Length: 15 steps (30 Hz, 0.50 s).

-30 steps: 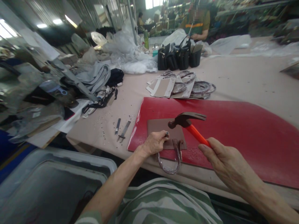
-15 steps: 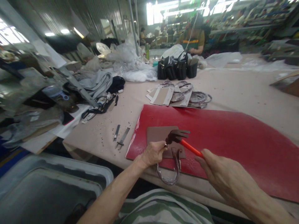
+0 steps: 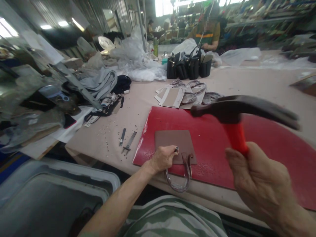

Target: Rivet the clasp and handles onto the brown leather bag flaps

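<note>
And here's the moment: the right hand [image 3: 259, 177] has its fingers [image 3: 237, 154] wrapped firmly around the orange handle of a claw hammer [image 3: 234, 112], held up close to the camera, its dark head blurred. Over to the left, the left hand [image 3: 161, 158] has its fingers [image 3: 170, 153] pinched shut on a small metal stud [image 3: 176, 149], pressing it onto a brown leather panel [image 3: 172, 141]. Right below those fingers, a glossy dark bag handle [image 3: 177, 186] loops down off the panel's near edge, its tabs lying on the leather. The panel rests on a red board [image 3: 158, 125] laid over the beige surface [image 3: 247, 85]. Left of the pinching fingers lie a slim blade [image 3: 122, 136] and a metal tool [image 3: 128, 142], with small studs [image 3: 107, 144] scattered nearby. Beyond the fingers sit cut panels [image 3: 171, 97] and coiled handles [image 3: 190, 97], then a row of black handbags [image 3: 186, 67].
</note>
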{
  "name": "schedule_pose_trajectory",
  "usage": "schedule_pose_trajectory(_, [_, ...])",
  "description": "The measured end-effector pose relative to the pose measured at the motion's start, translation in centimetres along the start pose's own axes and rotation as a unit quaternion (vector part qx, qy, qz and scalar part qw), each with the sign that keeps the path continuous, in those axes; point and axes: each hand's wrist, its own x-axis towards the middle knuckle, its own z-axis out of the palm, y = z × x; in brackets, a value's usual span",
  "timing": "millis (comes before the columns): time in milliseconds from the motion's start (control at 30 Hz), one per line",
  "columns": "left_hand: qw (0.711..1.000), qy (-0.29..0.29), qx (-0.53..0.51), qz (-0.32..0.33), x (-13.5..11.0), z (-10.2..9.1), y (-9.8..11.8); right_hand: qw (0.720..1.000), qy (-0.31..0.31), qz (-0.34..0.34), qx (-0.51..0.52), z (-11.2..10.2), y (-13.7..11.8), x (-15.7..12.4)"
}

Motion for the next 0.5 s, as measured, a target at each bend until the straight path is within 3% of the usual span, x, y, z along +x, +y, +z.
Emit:
schedule_pose_trajectory(33, [1.0, -0.001, -0.002, -0.002, 0.0, 0.0, 0.0, 1.0, -0.016, 0.007, 0.013, 0.3, 0.0, -0.2])
schedule_pose_trajectory(167, [1.0, 0.0, -0.013, -0.013, 0.0, 0.0, 0.1, 0.983, -0.182, 0.032, -0.012, 1.7, 1.8, -1.3])
schedule_pose_trajectory(300, [1.0, 0.008, -0.008, -0.01, 0.1, -0.2, 0.5, 0.959, -0.22, 0.18, 0.019, 3.4, 4.5, -1.2])
schedule_pose_trajectory(500, [1.0, 0.024, -0.004, -0.02, -0.2, -0.5, 1.3, 0.924, -0.286, 0.25, -0.043, 8.6, 5.0, 0.5])
